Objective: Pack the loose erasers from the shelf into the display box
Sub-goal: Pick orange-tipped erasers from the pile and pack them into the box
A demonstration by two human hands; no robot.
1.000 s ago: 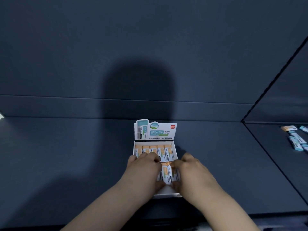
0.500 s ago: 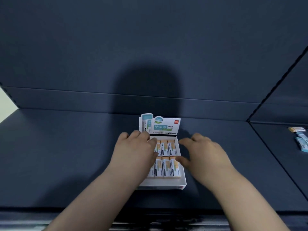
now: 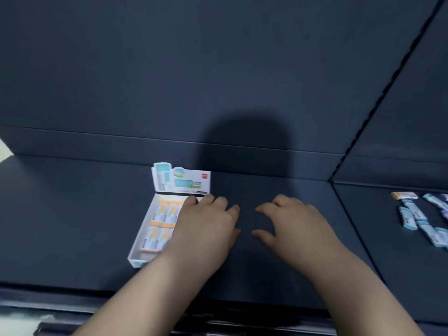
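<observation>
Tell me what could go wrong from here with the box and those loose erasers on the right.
1. The left hand covers the display box on its right side; lifting carelessly could tip the box or bend its upright header card.
2. The loose erasers lie past the shelf seam, well beyond the open right hand; carrying several across might drop some.
3. The visible rows of packed erasers look full, so more may not fit.

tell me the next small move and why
Probably reach the right hand toward the loose erasers at the far right. It is open, holds nothing and is the nearer hand, while the left hand lies over the box.
</observation>
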